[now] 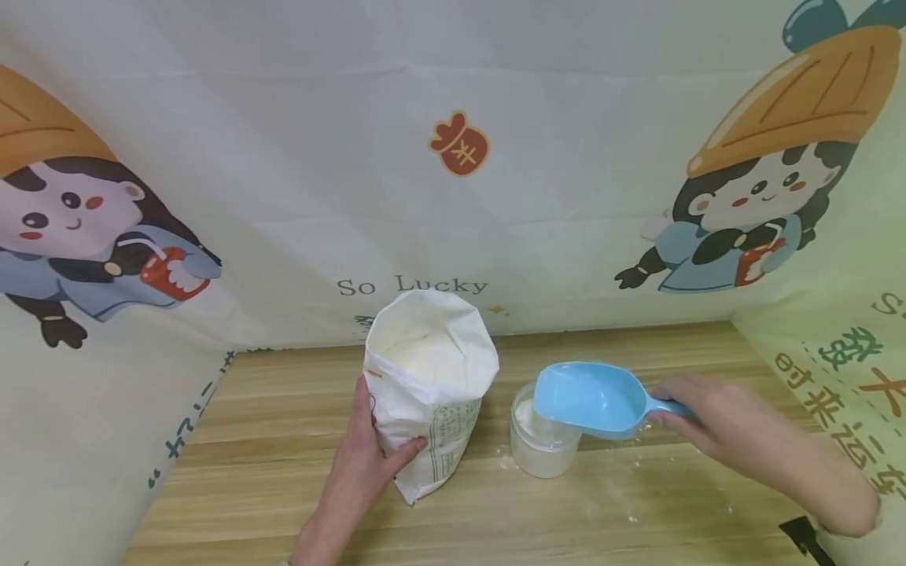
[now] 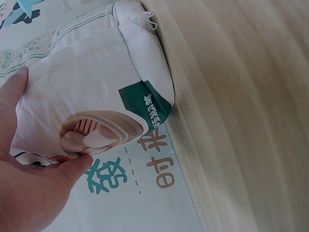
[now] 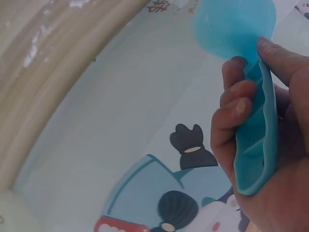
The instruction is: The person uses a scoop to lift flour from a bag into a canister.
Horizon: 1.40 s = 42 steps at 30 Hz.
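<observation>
My left hand (image 1: 368,450) grips the side of an open white flour bag (image 1: 454,436), thumb on its front. White flour (image 1: 428,358) shows inside the mouth of the bag. In the left wrist view, the bag (image 2: 82,92) has a picture of steamed buns and a green corner label. A blue scoop (image 1: 602,399) is in my right hand (image 1: 718,417), its bowl above the right part of a clear jar (image 1: 543,462) with white powder in it. The right wrist view shows my fingers curled round the scoop's hollow handle (image 3: 256,145). No powder can be made out in the scoop's bowl.
Spilled white powder (image 1: 632,519) dots the wooden table (image 1: 262,472) around and right of the jar. A printed cloth (image 1: 318,157) stands behind and along both sides. A dark object (image 1: 803,538) lies at the lower right, near my right forearm.
</observation>
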Motion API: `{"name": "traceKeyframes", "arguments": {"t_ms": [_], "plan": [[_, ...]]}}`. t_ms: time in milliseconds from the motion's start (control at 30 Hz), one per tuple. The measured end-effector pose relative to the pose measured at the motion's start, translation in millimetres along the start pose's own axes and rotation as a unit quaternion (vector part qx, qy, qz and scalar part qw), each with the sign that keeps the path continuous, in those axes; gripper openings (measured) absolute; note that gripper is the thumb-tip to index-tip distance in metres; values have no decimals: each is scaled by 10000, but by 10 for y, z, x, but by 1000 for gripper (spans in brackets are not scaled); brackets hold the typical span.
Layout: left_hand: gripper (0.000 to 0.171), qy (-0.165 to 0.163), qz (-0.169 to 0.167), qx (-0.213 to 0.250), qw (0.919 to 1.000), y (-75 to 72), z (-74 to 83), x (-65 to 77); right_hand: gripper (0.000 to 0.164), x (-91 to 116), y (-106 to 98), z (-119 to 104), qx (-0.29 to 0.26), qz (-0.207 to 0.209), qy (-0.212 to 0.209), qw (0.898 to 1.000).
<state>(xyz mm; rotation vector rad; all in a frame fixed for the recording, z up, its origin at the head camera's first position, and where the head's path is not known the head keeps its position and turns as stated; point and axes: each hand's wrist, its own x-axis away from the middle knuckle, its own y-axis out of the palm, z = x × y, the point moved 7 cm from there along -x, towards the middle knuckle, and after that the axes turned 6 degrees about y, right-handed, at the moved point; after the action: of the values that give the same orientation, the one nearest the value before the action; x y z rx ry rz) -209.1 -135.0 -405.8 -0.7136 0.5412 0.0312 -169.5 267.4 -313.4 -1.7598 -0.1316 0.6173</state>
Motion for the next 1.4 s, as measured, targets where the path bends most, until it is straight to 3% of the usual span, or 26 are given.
{"name": "traceKeyframes", "arguments": {"t_ms": [267, 567, 900, 1133, 1400], "plan": [[125, -162, -90, 9, 9998, -3, 6, 9, 13, 178, 73, 122, -642, 5, 473, 9968], [123, -194, -95, 10, 9998, -2, 7, 8, 16, 384, 168, 255, -1210, -30, 1224, 9851], [125, -292, -139, -67, 9995, 2, -1, 10, 19, 509, 324, 447, -851, -282, 1786, 9798], [125, -265, -156, -9, 9995, 14, -14, 11, 21, 593, 461, 584, -845, -690, 2242, 9684], [126, -178, -79, -47, 9998, 7, -3, 26, 22, 666, 660, 671, -714, -1162, 2411, 9609]]}}
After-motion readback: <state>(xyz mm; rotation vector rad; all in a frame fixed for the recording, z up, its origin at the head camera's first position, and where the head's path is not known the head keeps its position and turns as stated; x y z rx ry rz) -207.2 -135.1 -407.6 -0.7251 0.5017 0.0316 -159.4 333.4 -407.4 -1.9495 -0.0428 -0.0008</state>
